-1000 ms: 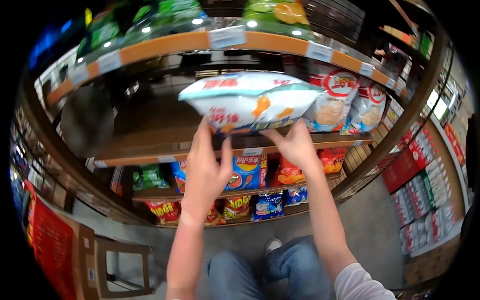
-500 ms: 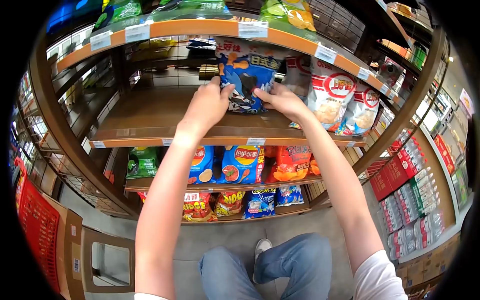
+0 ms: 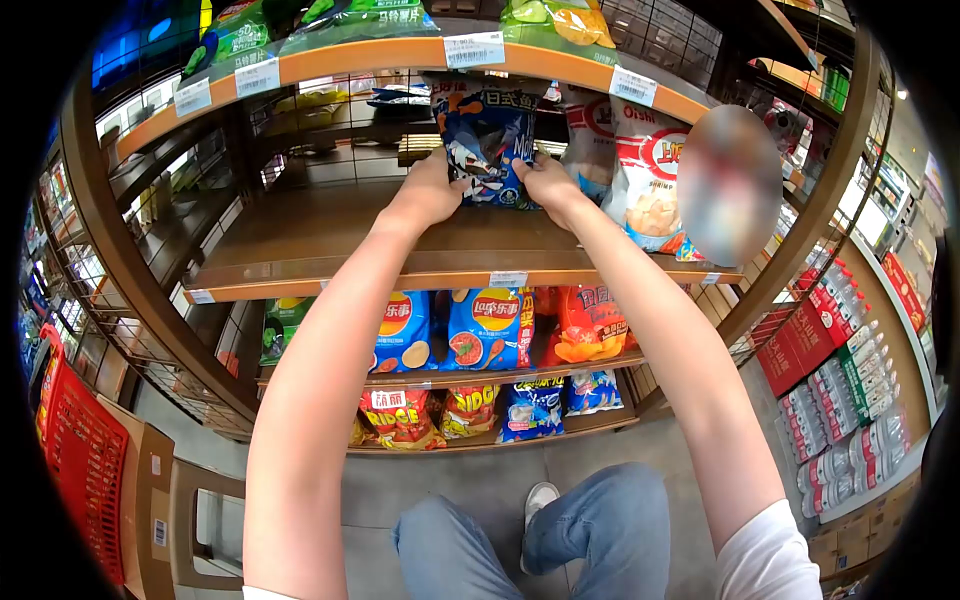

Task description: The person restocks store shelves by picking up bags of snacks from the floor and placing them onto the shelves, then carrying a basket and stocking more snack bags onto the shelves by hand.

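Note:
A dark blue snack bag (image 3: 492,150) stands upright toward the back of the brown middle shelf (image 3: 310,230). My left hand (image 3: 432,187) grips its lower left side, with the thumb on the front. On the opposite side my right hand (image 3: 547,184) holds the lower right edge between thumb and fingers. White and red shrimp snack bags (image 3: 645,185) stand just right of my right hand. The top of the blue bag lies partly in shadow under the upper shelf.
Green chip bags (image 3: 365,18) sit on the upper shelf. Below are blue chip bags (image 3: 487,328) and red snack bags (image 3: 400,415). A red basket (image 3: 85,465) is at the left, packs of bottles (image 3: 855,460) at the right. A blurred patch covers part of the right shelf.
The blue bag has moved back, deeper into the shelf, and stands more upright. Both hands have moved with it and still hold its sides.

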Available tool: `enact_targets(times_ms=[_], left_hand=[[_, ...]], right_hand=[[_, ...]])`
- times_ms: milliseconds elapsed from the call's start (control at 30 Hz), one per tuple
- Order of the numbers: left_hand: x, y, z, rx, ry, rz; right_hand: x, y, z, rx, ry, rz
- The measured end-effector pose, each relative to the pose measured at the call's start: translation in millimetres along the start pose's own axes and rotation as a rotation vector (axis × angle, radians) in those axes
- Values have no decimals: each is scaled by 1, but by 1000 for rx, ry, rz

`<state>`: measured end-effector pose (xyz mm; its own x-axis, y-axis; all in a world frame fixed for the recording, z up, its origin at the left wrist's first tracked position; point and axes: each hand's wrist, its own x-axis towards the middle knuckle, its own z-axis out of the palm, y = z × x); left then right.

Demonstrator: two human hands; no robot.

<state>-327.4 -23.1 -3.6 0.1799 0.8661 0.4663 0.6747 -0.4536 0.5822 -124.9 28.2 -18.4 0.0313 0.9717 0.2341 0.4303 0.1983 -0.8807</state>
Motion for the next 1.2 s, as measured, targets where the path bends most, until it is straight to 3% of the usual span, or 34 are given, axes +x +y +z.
enact_targets(times_ms=[100, 267, 500, 600, 700, 767, 833, 900, 967, 1033, 1200], left_hand=[[8, -11, 7, 88, 20, 65], [16, -11, 8, 83, 7, 38], [24, -16, 17, 166, 24, 30], [6, -3, 9, 155, 76, -30], [-19, 18, -2, 76, 182, -66], [-43, 29, -9, -8, 307, 30], [-85, 47, -15, -71, 401, 200], [-131, 63, -25, -168, 419, 382], [-181, 84, -37, -421, 354, 208], [-217, 79, -39, -541, 351, 77], [-284, 30, -34, -574, 463, -193]], right_hand=[[-14, -19, 2, -144, 86, 80], [3, -13, 3, -244, 6, 75], [-8, -21, 11, -285, 208, 21], [-47, -50, 8, -288, 261, 170], [-74, -42, 2, -73, 320, -217], [-109, -35, 7, 336, 324, -399], [-173, -51, 11, 572, 230, -392], [-215, -47, 28, 606, 307, -320], [-232, -34, 54, 595, 318, -325], [-242, -37, 73, 562, 174, -369], [-274, -18, 131, 429, -19, -514]])
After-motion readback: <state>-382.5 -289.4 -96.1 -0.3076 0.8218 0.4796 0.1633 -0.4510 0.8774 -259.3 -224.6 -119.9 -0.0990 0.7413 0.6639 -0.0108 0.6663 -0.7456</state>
